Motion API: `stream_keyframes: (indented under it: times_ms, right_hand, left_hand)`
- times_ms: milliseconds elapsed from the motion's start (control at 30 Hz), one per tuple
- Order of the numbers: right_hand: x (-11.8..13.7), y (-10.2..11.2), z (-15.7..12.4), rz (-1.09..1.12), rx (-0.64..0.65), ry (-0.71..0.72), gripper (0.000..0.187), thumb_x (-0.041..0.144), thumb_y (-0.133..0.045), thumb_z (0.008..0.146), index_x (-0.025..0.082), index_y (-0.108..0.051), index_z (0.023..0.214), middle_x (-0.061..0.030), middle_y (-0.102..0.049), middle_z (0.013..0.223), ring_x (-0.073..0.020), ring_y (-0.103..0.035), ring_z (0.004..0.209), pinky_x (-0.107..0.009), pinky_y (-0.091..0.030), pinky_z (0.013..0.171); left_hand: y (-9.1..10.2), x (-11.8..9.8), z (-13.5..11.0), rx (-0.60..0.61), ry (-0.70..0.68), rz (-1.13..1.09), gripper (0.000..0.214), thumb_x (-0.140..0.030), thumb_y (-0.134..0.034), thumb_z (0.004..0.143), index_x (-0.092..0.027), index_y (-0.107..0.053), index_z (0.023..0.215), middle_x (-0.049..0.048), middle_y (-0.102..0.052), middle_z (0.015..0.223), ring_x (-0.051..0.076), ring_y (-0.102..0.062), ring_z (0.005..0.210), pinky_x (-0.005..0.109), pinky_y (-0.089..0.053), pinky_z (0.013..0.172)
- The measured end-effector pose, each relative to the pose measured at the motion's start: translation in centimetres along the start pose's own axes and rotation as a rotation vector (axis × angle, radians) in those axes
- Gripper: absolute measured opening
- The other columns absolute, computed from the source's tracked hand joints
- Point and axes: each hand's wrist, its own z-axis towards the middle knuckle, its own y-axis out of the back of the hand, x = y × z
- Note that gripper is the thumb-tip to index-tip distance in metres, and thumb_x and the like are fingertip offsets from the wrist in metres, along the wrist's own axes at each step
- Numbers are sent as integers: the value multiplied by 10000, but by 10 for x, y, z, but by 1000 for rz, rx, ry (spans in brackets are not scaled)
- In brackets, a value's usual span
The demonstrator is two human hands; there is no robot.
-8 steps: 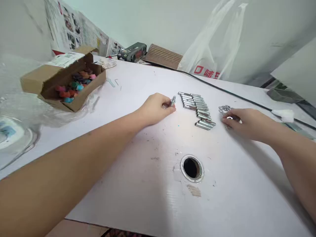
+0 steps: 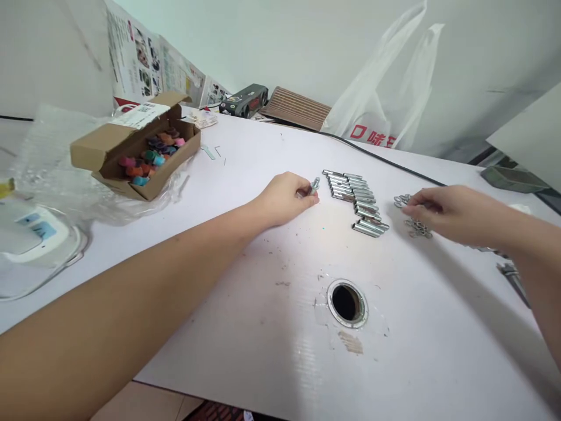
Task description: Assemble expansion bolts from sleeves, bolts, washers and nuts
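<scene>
Nearest me on the worktop (image 2: 394,362) is a rimmed hole (image 2: 345,302), well apart from the parts in hand. By my right forearm lie more metal parts (image 2: 512,279), partly hidden by it. My right hand (image 2: 442,210) is over the heap of rings (image 2: 419,228), thumb and fingertips drawn nearly together; I cannot tell whether a ring is between them. My left hand (image 2: 289,199) has its thumb and fingers closed on a small metal piece (image 2: 314,186), held tilted just beside the tubes (image 2: 362,193).

Progress, as I judge it: the tubes are laid side by side in staggered groups, so that sorting looks done; the rings lie loose and unordered, and the held piece is not set down.

Beyond, at left, stands an open box (image 2: 172,168) of coloured pieces (image 2: 142,169).
</scene>
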Motion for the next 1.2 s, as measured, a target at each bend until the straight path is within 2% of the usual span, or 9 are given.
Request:
stream_keyframes:
  times_ms: [67, 200, 300, 400, 633, 900, 1067, 1133, 1200]
  right_hand:
    - [24, 13, -7, 120, 28, -40, 185, 298, -635, 1075, 229, -730, 932, -36, -621, 698, -164, -505, 589, -368, -403, 632]
    - [86, 19, -16, 498, 59, 99, 313, 348, -655, 1078, 199, -678, 803, 12, -424, 614, -98, -307, 528, -328, -260, 549]
    - [123, 3, -9, 755, 110, 190, 331, 335, -704, 1045, 178, -669, 756, -9, -491, 645, -90, -301, 546, -307, -246, 547]
    - [139, -17, 6, 924, 92, 208, 348, 238, -709, 1030, 167, -654, 694, -39, -566, 695, -105, -408, 620, -294, -325, 607]
    - [134, -30, 19, 1180, 154, 287, 471, 213, -685, 1047, 177, -546, 598, -28, -493, 669, -111, -421, 648, -302, -361, 661]
    - [136, -21, 8, 884, -21, 286, 314, 252, -667, 1067, 175, -669, 762, -40, -619, 756, -117, -467, 658, -309, -376, 644]
    - [86, 9, -7, 452, 30, 284, 63, 224, -703, 998, 191, -755, 987, -38, -693, 784, -127, -504, 593, -316, -382, 565]
    - [63, 16, -10, 370, 40, 209, 195, 263, -711, 986, 211, -748, 1170, -37, -722, 811, -150, -531, 570, -327, -394, 534]
    - [49, 15, -9, 312, 46, 158, 235, 302, -681, 1003, 215, -735, 1214, -35, -719, 790, -164, -537, 560, -342, -407, 541]
  left_hand:
    - [0, 0, 0, -4, -2, -3, 165, -274, -715, 928, -129, -793, 916, -36, -613, 721, 113, -479, 671, 318, -377, 727]
    - [1, 0, 0, -3, 10, -14, 191, -305, -731, 920, -128, -804, 922, -42, -579, 694, 113, -461, 662, 319, -353, 698]
    - [3, -1, -1, -2, 1, -12, 196, -310, -731, 915, -131, -811, 922, -53, -536, 668, 107, -427, 647, 317, -331, 679]
    - [3, -2, -1, -16, -7, 9, 190, -303, -726, 912, -130, -787, 860, -59, -489, 631, 102, -395, 626, 317, -308, 659]
    - [2, -2, 0, -7, -20, 10, 175, -290, -724, 893, -132, -797, 870, -54, -504, 635, 103, -398, 622, 315, -311, 649]
    - [3, -5, -2, -25, -7, 21, 185, -292, -728, 895, -131, -785, 825, -52, -509, 625, 102, -403, 617, 311, -330, 655]
    - [2, 0, -1, -21, 12, -19, 211, -320, -743, 896, -132, -831, 933, -33, -601, 675, 117, -469, 646, 311, -385, 692]
    - [1, 2, 0, -20, 12, -20, 211, -320, -743, 896, -133, -832, 937, -25, -623, 694, 124, -499, 664, 313, -398, 703]
    - [1, 3, 1, -17, 11, -18, 209, -320, -741, 898, -134, -829, 935, -21, -636, 711, 127, -518, 680, 314, -403, 710]
